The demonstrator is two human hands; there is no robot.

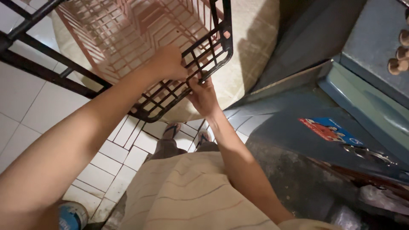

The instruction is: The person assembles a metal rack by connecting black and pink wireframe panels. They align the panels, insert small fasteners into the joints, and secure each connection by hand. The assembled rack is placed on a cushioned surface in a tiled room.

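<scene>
- Striped beige shirt [187, 196] fills the lower view; both forearms extend forward from it.
- Left hand [168, 63]: fingers curled through the bars of the black plastic crate [213, 47]; closed grasp on its lattice wall.
- Right hand [203, 97]: fingers hooked on the same wall just below; closed grasp.
- Crate position: held tilted above the white tiled floor [38, 102]; pink crate [128, 30] nested inside; blue-grey cabinet [306, 140] to the right.
</scene>
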